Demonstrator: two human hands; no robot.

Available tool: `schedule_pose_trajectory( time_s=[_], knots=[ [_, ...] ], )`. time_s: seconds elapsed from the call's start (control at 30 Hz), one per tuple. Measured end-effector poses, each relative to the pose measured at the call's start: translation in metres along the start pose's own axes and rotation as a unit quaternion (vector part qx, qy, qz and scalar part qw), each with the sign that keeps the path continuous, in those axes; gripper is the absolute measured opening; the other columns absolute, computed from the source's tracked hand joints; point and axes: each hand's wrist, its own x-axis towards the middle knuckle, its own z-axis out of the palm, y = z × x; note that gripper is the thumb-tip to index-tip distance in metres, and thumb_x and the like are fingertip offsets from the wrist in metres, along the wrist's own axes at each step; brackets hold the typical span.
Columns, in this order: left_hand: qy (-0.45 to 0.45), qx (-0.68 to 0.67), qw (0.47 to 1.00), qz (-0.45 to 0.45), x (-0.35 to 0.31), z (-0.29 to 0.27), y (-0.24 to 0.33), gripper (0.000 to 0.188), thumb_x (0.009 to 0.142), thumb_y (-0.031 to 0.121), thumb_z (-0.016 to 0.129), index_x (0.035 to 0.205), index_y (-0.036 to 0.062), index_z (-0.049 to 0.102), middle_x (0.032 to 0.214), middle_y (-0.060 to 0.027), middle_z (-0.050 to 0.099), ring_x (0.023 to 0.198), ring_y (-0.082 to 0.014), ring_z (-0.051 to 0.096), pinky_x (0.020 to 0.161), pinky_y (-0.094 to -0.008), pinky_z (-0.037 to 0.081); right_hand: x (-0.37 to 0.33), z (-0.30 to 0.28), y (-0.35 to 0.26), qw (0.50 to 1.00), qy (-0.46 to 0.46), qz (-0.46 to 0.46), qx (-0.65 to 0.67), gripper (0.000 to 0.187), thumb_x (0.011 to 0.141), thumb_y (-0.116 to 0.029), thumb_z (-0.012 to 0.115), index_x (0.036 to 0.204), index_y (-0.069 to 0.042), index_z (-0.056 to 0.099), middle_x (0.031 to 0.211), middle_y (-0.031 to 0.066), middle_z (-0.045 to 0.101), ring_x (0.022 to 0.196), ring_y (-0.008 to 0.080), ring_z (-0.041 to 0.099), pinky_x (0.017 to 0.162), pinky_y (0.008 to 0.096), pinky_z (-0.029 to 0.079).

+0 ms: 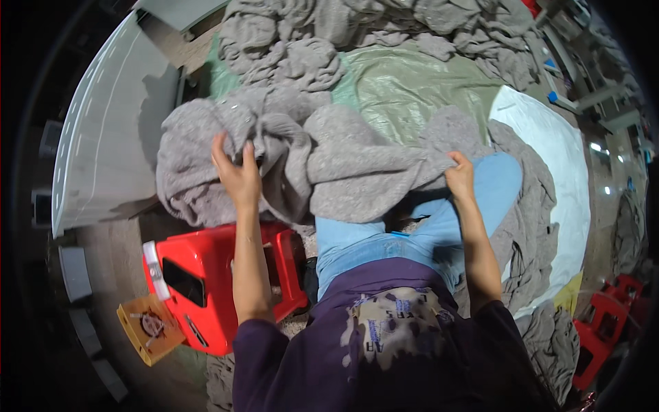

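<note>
Across my lap and the pile in front of me lies a grey knitted fabric piece (360,168). My right hand (461,178) pinches its edge above my right knee and draws part of it taut. My left hand (237,172) is over a bunched heap of the same grey knit (199,151), thumb and fingers spread apart. Beside its thumb is a small dark spot, too unclear to name. Folds of the heap hide part of that area.
A red plastic stool (213,309) at my left bears a dark phone (184,283). Next to it is a yellow box (151,329). More grey knits (295,62) lie on a green sheet (419,89). A white sheet (563,165) is at right, a white panel (117,130) at left.
</note>
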Motion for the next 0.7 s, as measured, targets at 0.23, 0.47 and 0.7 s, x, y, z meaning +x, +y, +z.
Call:
schedule_pose_trajectory(
  time_s=[0.23, 0.47, 0.7],
  knots=[
    [-0.299, -0.114, 0.946, 0.055, -0.145, 0.005, 0.089, 0.021, 0.078, 0.013, 0.073, 0.095, 0.0031, 0.065, 0.084, -0.0122, 0.066, 0.079, -0.0259, 0.064, 0.067, -0.0337, 0.050, -0.017, 0.014, -0.028, 0.999, -0.045, -0.012, 0.027, 0.021, 0.066, 0.008, 0.052, 0.084, -0.001, 0.057, 0.072, 0.0000, 0.055, 0.070, 0.0070, 0.049, 0.059, 0.0216, 0.038],
    [-0.287, 0.025, 0.932, 0.221, -0.137, 0.052, 0.067, 0.042, 0.066, 0.014, 0.076, 0.103, 0.0020, 0.063, 0.089, -0.0125, 0.064, 0.084, -0.0363, 0.058, 0.073, -0.0422, 0.047, -0.040, 0.004, -0.112, 0.990, -0.030, -0.095, 0.099, 0.011, 0.077, 0.003, 0.063, 0.077, -0.004, 0.055, 0.071, -0.0063, 0.052, 0.067, 0.0021, 0.045, 0.058, 0.0193, 0.035],
    [-0.336, -0.401, 0.766, -0.373, -0.078, 0.007, 0.068, 0.018, 0.095, 0.019, 0.058, 0.091, 0.0027, 0.065, 0.080, 0.0017, 0.063, 0.073, -0.0040, 0.055, 0.065, -0.0220, 0.046, -0.032, -0.019, -0.079, 0.974, -0.067, -0.099, -0.191, 0.032, 0.065, -0.013, 0.072, 0.093, -0.003, 0.058, 0.079, 0.0123, 0.062, 0.076, 0.0248, 0.061, 0.071, 0.0337, 0.046]
  ],
)
